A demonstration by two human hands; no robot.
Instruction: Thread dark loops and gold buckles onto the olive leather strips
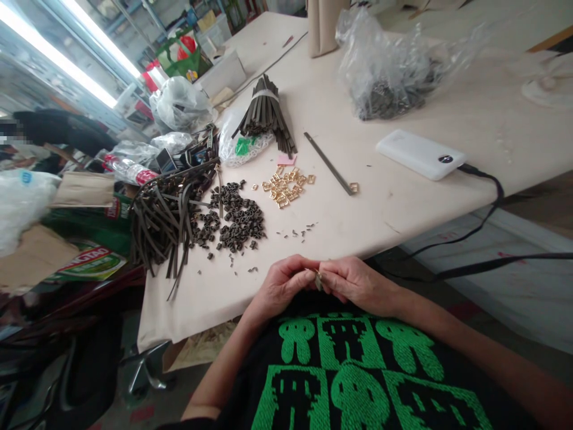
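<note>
My left hand and my right hand meet at the near table edge, fingers pinched together round a small metal-and-strap piece held between them. Just beyond lie a heap of small dark loops and a cluster of gold buckles. A pile of loose dark straps lies at the left edge of the table. A single strap with a gold buckle on its end lies past the buckles.
A tied bundle of dark straps and a bag with green pieces sit further back. A white power bank with a black cable lies right. A clear bag of dark parts is behind. Clutter fills the left.
</note>
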